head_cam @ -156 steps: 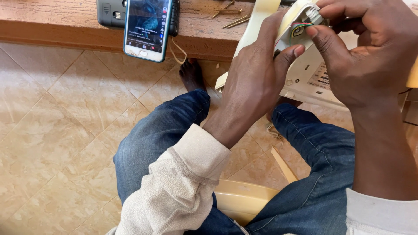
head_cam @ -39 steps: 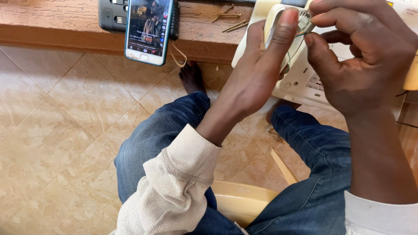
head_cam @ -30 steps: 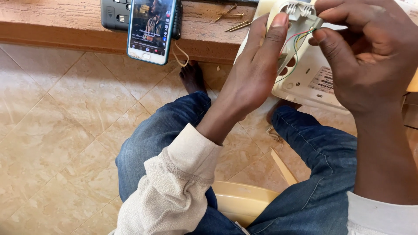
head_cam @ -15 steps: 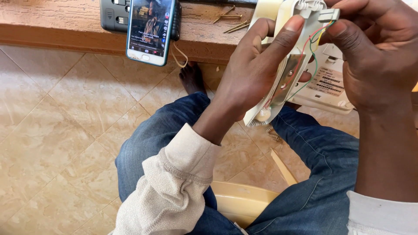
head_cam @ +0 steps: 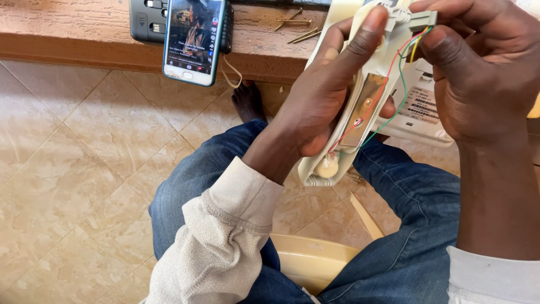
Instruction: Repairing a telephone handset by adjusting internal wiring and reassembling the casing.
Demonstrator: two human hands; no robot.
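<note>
Both hands are closed on work held above the lap: the left hand (head_cam: 315,107) grips an opened cream handset shell (head_cam: 360,84), already apart, its thin wires (head_cam: 394,73) exposed; the right hand (head_cam: 478,73) pinches their grey connector (head_cam: 422,21), seemingly not yet sorted. Beyond, a wooden ledge (head_cam: 84,34) with phone (head_cam: 194,36) and loose screws (head_cam: 295,25) crowds the top; open tiled floor (head_cam: 73,169) lies left.

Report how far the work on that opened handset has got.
Done: the cream handset half is open, its metal strip and coloured wires exposed. In hand: left hand grips the shell; right hand pinches the small connector at the wire ends. Left: the shell is unclosed, and loose screws lie on the ledge.
</note>
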